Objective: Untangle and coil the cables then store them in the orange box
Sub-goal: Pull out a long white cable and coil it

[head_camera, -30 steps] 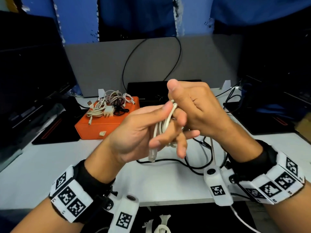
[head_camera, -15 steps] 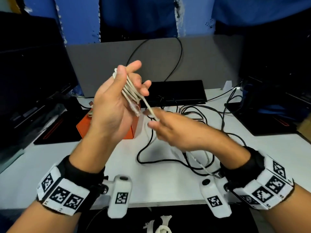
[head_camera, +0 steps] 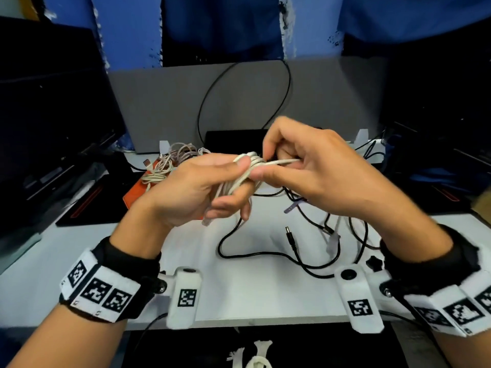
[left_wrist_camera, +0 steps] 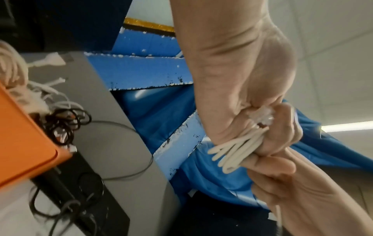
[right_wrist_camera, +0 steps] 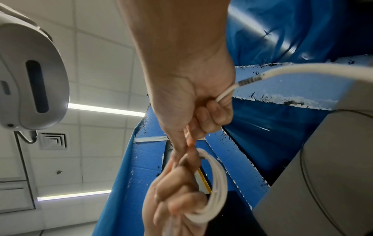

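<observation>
My left hand (head_camera: 235,181) grips a white cable coil (head_camera: 240,176) in the air above the table, thumb pressed on top of the loops. My right hand (head_camera: 268,166) is right against it and pinches the cable's free end (head_camera: 284,162) across the coil. The left wrist view has the loops (left_wrist_camera: 236,150) sticking out of my left fist (left_wrist_camera: 268,135). From the right wrist, my right hand (right_wrist_camera: 210,115) holds the cable's tail (right_wrist_camera: 226,94), with the coil (right_wrist_camera: 214,188) beyond it. The orange box (head_camera: 134,193) stands back left, partly hidden by my left hand, with white cables (head_camera: 170,162) piled on it.
Tangled black cables (head_camera: 292,251) with a loose barrel plug (head_camera: 291,237) lie on the white table (head_camera: 239,296) under my hands. A black keyboard (head_camera: 233,138) sits at the back by a grey divider (head_camera: 164,107). Dark monitors stand left and right.
My left hand came down from up left to the centre with the coil. My right hand rose to meet it and now holds the cable end across the loops.
</observation>
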Motion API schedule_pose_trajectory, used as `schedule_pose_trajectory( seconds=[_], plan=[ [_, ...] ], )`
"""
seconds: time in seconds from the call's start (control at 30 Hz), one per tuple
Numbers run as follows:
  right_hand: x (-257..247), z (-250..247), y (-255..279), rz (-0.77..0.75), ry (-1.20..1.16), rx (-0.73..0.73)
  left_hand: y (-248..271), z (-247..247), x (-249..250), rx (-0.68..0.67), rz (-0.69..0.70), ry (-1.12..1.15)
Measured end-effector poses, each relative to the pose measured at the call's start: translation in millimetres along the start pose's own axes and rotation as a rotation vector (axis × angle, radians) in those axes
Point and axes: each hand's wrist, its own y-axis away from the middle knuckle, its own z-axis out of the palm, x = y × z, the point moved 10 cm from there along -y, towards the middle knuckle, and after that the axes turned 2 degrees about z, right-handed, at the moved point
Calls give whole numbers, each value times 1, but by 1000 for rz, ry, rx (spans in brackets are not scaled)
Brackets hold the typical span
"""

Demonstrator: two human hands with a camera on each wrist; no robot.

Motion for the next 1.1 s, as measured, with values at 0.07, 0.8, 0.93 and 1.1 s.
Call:
schedule_pose_trajectory(
  seconds=[0.07,0.8,0.93,1.1],
  plan=[
    [0,-3,-1,-14,-1,61,-2,7,5,-58,56,117],
    [-7,-16,-2,-214,43,309,3,16,26,155,117,-87],
    [-3,-11,-1,-127,-122,266,0,19,33,238,237,85],
    [0,-8,-3,-91,26,189,-3,29,25,69,128,245]
  ],
)
